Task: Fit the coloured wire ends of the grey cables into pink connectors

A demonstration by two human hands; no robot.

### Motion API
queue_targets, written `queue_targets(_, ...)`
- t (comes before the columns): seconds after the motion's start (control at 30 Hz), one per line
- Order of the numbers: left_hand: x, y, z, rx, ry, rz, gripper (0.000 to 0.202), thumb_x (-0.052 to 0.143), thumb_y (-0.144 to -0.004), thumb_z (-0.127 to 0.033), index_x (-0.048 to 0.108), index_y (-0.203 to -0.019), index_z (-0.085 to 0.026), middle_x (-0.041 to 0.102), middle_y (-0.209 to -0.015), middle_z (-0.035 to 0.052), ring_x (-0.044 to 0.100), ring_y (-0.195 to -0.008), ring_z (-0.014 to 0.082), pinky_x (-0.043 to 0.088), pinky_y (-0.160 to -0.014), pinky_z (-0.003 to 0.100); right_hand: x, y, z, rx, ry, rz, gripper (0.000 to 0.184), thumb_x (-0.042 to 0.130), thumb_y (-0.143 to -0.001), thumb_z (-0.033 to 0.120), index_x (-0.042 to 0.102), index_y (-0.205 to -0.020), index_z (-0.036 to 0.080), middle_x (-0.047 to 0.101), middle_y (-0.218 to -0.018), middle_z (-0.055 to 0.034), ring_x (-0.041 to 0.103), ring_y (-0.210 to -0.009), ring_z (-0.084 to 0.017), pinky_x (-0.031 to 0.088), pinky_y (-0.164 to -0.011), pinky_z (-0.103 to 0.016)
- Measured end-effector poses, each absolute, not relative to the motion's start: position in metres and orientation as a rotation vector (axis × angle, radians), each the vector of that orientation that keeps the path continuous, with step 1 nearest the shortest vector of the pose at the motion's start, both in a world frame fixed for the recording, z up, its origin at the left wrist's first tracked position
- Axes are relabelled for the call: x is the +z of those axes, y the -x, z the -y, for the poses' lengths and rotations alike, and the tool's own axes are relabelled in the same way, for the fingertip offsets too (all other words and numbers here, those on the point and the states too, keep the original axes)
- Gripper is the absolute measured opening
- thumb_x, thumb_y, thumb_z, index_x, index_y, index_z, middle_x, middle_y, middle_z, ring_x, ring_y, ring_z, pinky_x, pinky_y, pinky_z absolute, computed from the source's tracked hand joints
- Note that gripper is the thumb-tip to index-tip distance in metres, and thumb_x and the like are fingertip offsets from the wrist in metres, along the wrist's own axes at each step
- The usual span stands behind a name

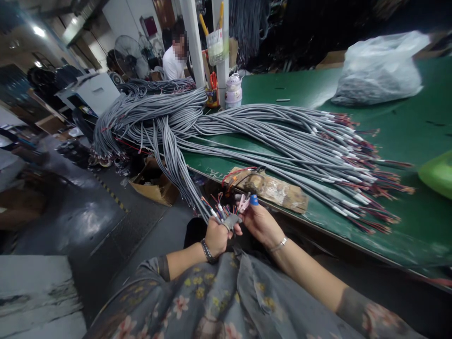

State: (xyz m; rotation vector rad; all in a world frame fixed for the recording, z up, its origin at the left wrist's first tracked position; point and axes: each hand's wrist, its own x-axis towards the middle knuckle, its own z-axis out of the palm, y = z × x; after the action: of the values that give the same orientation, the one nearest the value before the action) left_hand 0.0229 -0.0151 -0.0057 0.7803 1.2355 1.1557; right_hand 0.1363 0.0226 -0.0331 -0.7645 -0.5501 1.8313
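Observation:
My left hand (216,239) is closed around the end of a grey cable (212,213), with thin coloured wires (226,208) fanning out above the fingers. A grey wrapping (231,221) covers one of its digits. Close beside those wires, my right hand (262,225) is closed in a pinch, with a blue cover (254,200) on one fingertip. A small pinkish piece (243,202) shows at its fingertips; whether it is held or worn on a finger is unclear. A hanging bundle of grey cables (176,162) runs down to my left hand.
Many grey cables (268,125) lie across the green table (303,84), their stripped ends at the right. A worn wooden block (278,188) with wires sits at the near edge. Behind are a plastic bag (379,70), a lilac container (233,89) and a person (174,61).

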Motion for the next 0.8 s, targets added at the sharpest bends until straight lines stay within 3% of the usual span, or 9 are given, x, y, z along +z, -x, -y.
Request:
queue_targets(0.23, -0.006, -0.023, 0.015, 1.141, -0.783, -1.241, 0.041, 0.074, -0.054, -0.052, 0.057, -0.055, -0.015, 0.053, -0.042, 0.0005, 0.052, -0.039, 0.0107, 0.020, -0.034, 0.019, -0.028, -0.133, -0.025, 1.763, 0.829, 0.388, 0.031, 0.079, -0.062, 0.048, 0.068, -0.075, 0.022, 0.065, -0.067, 0.0014, 0.055, -0.061, -0.014, 0.047, -0.056, -0.026)
queue_targets(0.5, -0.010, -0.019, 0.017, 1.148, -0.766, -1.229, 0.038, 0.073, -0.056, -0.049, 0.060, -0.058, -0.014, 0.055, -0.045, 0.0008, 0.052, -0.040, 0.0101, 0.023, -0.036, 0.020, -0.039, -0.142, -0.019, 1.854, 0.794, 0.434, 0.032, 0.066, -0.073, 0.057, 0.067, -0.078, 0.025, 0.067, -0.072, -0.0012, 0.058, -0.063, -0.015, 0.047, -0.056, -0.027)
queue_targets(0.7, -0.015, -0.011, 0.020, 1.122, -0.833, -1.230, 0.038, 0.073, -0.060, -0.051, 0.063, -0.059, -0.014, 0.057, -0.047, 0.0024, 0.051, -0.041, 0.0099, 0.022, -0.036, 0.020, -0.057, -0.168, -0.011, 1.849, 0.847, 0.483, 0.028, 0.068, -0.073, 0.053, 0.068, -0.075, 0.025, 0.068, -0.072, -0.0020, 0.059, -0.061, -0.014, 0.048, -0.054, -0.026)
queue_targets(0.8, -0.016, -0.008, 0.020, 1.097, -0.861, -1.211, 0.041, 0.073, -0.060, -0.052, 0.068, -0.069, -0.013, 0.064, -0.057, 0.0055, 0.050, -0.044, 0.0092, 0.021, -0.037, 0.020, -0.063, -0.184, -0.006, 1.791, 0.877, 0.439, 0.030, 0.072, -0.069, 0.053, 0.068, -0.069, 0.024, 0.067, -0.071, -0.0022, 0.057, -0.058, -0.013, 0.048, -0.052, -0.025)
